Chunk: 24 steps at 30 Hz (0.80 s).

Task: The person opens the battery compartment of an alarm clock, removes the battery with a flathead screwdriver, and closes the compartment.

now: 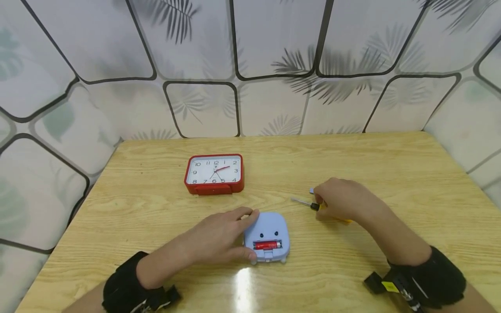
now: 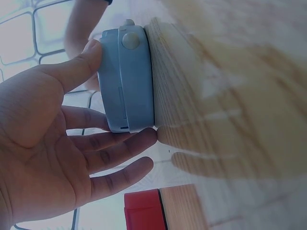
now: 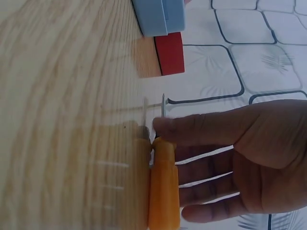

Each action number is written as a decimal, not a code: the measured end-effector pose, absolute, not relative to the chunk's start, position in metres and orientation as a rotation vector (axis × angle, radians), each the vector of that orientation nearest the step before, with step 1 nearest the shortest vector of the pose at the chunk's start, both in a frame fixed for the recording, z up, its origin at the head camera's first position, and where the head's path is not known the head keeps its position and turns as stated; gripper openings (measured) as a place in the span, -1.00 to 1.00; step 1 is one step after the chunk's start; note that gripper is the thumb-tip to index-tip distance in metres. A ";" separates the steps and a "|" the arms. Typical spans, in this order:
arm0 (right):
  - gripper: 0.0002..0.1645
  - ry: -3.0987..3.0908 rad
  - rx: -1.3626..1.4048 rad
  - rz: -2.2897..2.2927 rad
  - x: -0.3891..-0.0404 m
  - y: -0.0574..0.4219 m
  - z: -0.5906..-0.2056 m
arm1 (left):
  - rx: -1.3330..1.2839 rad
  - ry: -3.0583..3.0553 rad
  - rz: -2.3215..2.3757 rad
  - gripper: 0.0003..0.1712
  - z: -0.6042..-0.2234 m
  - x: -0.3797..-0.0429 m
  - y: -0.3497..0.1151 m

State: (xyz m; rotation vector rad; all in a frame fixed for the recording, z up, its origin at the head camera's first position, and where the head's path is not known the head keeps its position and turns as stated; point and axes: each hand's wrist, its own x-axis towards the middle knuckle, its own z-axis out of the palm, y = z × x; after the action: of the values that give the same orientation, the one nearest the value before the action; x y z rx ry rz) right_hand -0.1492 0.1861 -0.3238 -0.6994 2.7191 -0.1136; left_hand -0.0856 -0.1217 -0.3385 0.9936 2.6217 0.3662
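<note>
A small light blue alarm clock [image 1: 267, 221] lies on its front, its back with two black knobs facing up. A red battery [image 1: 267, 245] sits in its uncovered compartment. My left hand [image 1: 219, 234] holds the clock by its left side, thumb near the footed edge and fingers at the opposite edge. To the right, my right hand [image 1: 342, 198] grips a screwdriver [image 3: 164, 187] with an orange-yellow handle, thumb at its collar. The screwdriver lies along the tabletop, its metal blade [image 1: 300, 201] pointing left. A small light blue piece [image 1: 311, 191] shows by the right fingertips, mostly hidden.
Behind the blue clock stands a red rectangular clock [image 1: 214, 174] with a white dial. Both rest on a wood-grain table [image 1: 137, 182]. A patterned cloth or wall covering [image 1: 274, 104] rises at the table's back edge.
</note>
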 end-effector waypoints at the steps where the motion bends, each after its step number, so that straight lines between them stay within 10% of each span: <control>1: -0.79 2.691 -0.689 -0.115 -0.148 0.186 -0.323 | 0.994 2.622 0.366 0.06 -0.339 -0.086 -0.122; 24: -0.85 2.908 -1.018 -0.296 -0.141 0.177 -0.320 | 0.960 2.678 0.318 0.06 -0.339 -0.095 -0.128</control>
State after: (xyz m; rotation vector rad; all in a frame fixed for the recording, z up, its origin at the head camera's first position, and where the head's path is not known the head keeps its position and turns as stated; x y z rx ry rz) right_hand -0.1410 0.1766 -0.3196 -1.0183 2.9077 -0.2959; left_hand -0.0952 -0.1279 -0.3386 0.9599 2.6778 0.3176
